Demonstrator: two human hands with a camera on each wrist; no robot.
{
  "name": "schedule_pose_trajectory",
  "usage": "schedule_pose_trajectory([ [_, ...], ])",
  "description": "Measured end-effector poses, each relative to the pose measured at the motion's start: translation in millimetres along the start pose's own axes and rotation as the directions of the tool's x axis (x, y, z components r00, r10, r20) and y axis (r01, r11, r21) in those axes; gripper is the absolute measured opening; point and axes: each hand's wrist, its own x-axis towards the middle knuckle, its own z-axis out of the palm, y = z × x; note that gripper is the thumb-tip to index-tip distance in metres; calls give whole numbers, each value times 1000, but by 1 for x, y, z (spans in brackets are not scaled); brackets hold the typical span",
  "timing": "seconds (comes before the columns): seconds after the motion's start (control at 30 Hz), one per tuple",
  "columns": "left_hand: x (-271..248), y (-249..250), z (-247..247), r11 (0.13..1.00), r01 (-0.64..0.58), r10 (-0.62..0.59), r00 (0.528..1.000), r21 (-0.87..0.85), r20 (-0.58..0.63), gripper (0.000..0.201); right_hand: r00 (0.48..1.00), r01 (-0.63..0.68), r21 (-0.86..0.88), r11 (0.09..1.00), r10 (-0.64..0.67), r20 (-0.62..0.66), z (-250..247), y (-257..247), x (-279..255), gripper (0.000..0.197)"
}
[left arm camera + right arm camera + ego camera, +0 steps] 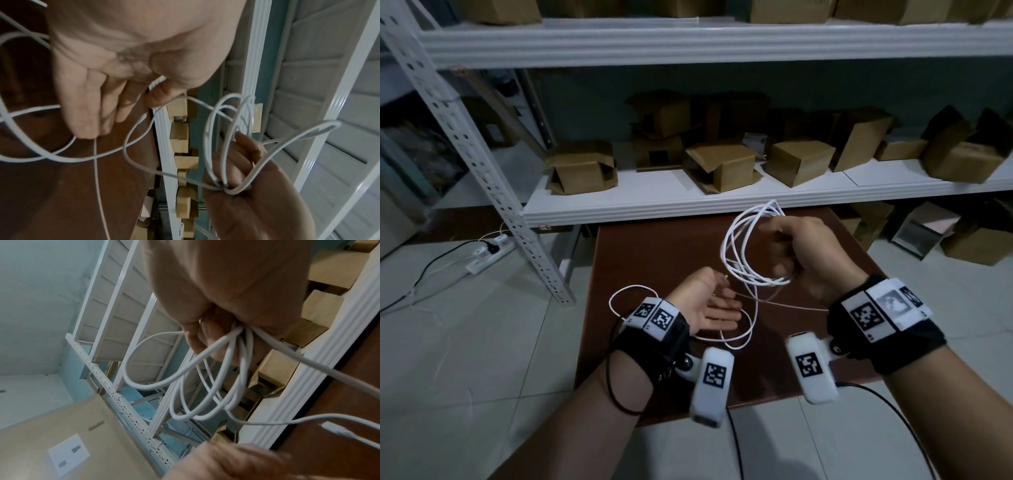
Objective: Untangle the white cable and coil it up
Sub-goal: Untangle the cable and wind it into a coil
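Note:
The white cable is gathered into several loops that stand up from my right hand, which grips the bundle in a fist above the brown table. The right wrist view shows the loops fanning out of that fist. My left hand lies palm up with straight fingers, lower and to the left. A loose strand runs across its fingers, and more slack curls on the table. One white connector end hangs free near the left thumb.
A white metal shelf with several open cardboard boxes stands just behind the table. Its perforated post rises at the left. A power strip with cords lies on the tiled floor to the left. More boxes sit on the floor at the right.

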Motion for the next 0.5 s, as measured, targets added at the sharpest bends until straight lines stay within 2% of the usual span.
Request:
schedule_pose_trajectory([
  [0.1,3,-3,12,995,-56,63,995,-88,83,13,999,-32,56,998,31,18,0,1,1,40],
  [0.2,3,-2,18,963,-131,142,989,-236,31,15,999,-38,92,995,37,15,0,2,2,41],
  [0.23,3,-2,18,961,-165,164,986,-222,-23,19,1000,-30,93,995,30,1,-1,2,3,41],
  [0.33,6,-4,11,966,-253,245,957,-40,-153,23,999,-12,84,996,16,-44,-2,2,4,38],
  [0.4,4,-3,6,964,-262,265,952,36,-154,22,997,-15,104,994,23,-68,-3,3,5,37],
  [0.5,0,-1,1,980,-196,199,975,40,-103,20,994,-10,112,994,22,-111,-6,4,7,36],
])
